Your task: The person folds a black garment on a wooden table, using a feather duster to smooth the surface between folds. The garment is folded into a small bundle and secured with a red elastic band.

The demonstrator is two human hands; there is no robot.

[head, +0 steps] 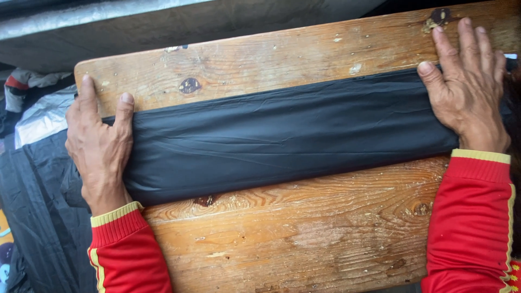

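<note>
The folded black sheet (287, 138) lies across the wooden table (304, 239). The left hand (100, 146) presses flat on its left end, fingers extended and spread. The right hand (469, 95) presses flat on its right end, fingers extended, grasping nothing.

One head-worn camera is looking almost straight down at a wooden board (282, 239), sitting close enough that the board is filling most of the frame. The board's far edge is running along the top, its near edge dropping out at the bottom. The left hand (100, 146) is entering over the board's left end, the right hand (469, 92) over its right end.
</note>
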